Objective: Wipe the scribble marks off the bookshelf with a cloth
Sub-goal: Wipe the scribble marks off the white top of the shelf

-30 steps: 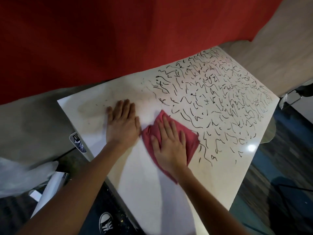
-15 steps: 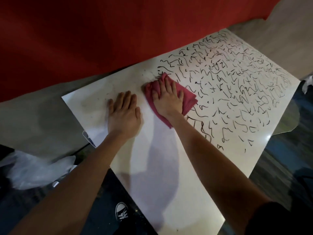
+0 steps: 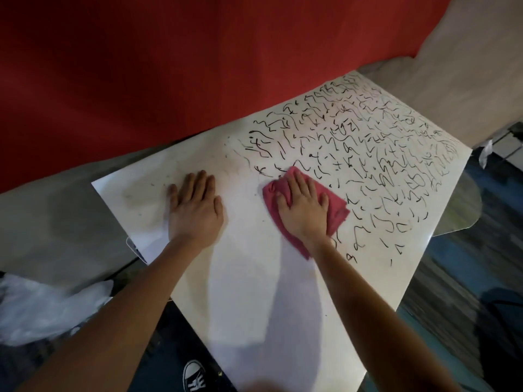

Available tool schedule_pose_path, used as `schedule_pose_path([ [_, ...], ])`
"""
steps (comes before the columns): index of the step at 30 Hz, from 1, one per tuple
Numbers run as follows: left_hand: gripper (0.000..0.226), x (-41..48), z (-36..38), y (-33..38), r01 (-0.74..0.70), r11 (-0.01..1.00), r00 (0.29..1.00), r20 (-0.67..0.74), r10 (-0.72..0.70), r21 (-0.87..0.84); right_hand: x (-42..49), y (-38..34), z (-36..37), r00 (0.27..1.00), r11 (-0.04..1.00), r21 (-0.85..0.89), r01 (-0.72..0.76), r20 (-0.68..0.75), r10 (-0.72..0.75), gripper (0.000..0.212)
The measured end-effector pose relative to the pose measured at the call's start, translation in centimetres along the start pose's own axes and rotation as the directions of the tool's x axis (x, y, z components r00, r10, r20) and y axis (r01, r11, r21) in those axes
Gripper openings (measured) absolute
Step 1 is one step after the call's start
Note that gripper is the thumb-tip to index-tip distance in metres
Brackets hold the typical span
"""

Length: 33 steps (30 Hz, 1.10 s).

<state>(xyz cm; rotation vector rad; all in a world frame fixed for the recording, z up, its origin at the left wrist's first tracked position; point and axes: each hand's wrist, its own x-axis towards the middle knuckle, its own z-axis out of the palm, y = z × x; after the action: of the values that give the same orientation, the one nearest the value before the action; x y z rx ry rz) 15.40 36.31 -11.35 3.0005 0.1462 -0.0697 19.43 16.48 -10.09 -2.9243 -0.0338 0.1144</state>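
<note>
- Right hand point(image 3: 302, 206): fingers flat and spread, pressing the pink cloth point(image 3: 338, 213) onto the white bookshelf panel point(image 3: 254, 284), at the near edge of the scribble marks point(image 3: 382, 176)
- Left hand point(image 3: 195, 212): fingers straight, palm bracing the cleaned area
- Technique: firm, overlapping strokes into the marks should clear them evenly

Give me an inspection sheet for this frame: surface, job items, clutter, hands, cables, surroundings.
Surface: white panel; near and left parts free of marks apart from faint smudges.
Job's things: black scribbles cover the far right part; pink cloth lies at their near edge.
Clutter: plastic bag on the floor at left.
Hands: left hand flat on the bare area; right hand presses flat on the cloth.
Cables: nothing seen.
Surroundings: red wall behind; sneaker below the near edge.
</note>
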Motion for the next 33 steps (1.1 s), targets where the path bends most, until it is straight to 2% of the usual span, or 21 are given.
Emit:
schedule_pose_path([
  [3,0.057,0.0,-0.1,0.0,0.0,1.0,1.0,-0.019,0.0,-0.009,3.5,0.0,-0.3,0.999,1.0,0.005,-0.023,0.033,0.023,0.059],
  [7,0.054,-0.1,0.0,0.0,-0.001,1.0,1.0,-0.01,0.001,-0.016,-1.0,0.5,0.5,1.0,1.0,-0.025,0.011,0.009,-0.011,0.061],
  [10,0.07,-0.1,0.0,0.1,-0.006,0.999,1.0,-0.018,0.005,-0.032,-7.8,0.6,1.2,0.998,0.998,-0.029,0.051,-0.023,-0.052,0.075],
  [14,0.083,0.1,0.5,0.0,-0.025,0.999,0.998,-0.056,0.023,-0.036,-11.4,-0.5,2.3,0.989,0.991,-0.086,0.103,-0.095,-0.111,0.059],
  [16,0.072,0.1,0.8,0.1,-0.039,0.998,0.996,-0.087,0.035,-0.05,-9.9,-1.8,2.1,0.99,0.991,-0.079,0.112,-0.077,-0.118,0.061],
  [19,0.058,0.3,1.0,-0.1,-0.04,0.998,0.989,-0.145,0.033,-0.044,-4.6,-3.8,1.5,0.983,0.983,-0.018,0.182,0.022,-0.182,0.078],
  [20,0.057,0.2,0.9,-0.1,-0.036,0.998,0.989,-0.142,0.029,-0.045,-2.1,-4.2,1.3,0.98,0.981,-0.009,0.196,0.04,-0.195,0.077],
  [23,0.056,0.0,0.9,0.0,-0.038,0.998,0.989,-0.145,0.031,-0.051,6.4,-4.9,0.8,0.974,0.976,-0.033,0.217,0.071,-0.214,0.058],
  [25,0.056,-0.2,0.8,0.3,-0.03,0.997,0.995,-0.101,0.022,-0.071,10.9,-5.1,0.5,0.976,0.976,-0.069,0.208,0.087,-0.202,0.056],
  [27,0.055,0.4,1.0,0.2,-0.019,0.998,0.993,-0.118,0.011,-0.067,13.6,-5.6,0.4,0.977,0.976,-0.081,0.203,0.077,-0.197,0.058],
  [28,0.057,0.5,1.0,0.1,-0.006,0.998,0.991,-0.134,-0.002,-0.061,14.0,-5.8,0.6,0.977,0.975,-0.08,0.207,0.075,-0.201,0.058],
  [30,0.069,0.4,0.4,0.1,-0.004,0.999,0.997,-0.076,0.0,-0.053,13.3,-5.9,0.7,0.976,0.975,-0.072,0.209,0.084,-0.203,0.058],
  [33,0.088,0.2,0.5,-0.1,0.001,0.999,1.0,-0.028,-0.003,-0.045,8.5,-5.9,0.9,0.976,0.978,-0.038,0.206,0.086,-0.202,0.057],
])
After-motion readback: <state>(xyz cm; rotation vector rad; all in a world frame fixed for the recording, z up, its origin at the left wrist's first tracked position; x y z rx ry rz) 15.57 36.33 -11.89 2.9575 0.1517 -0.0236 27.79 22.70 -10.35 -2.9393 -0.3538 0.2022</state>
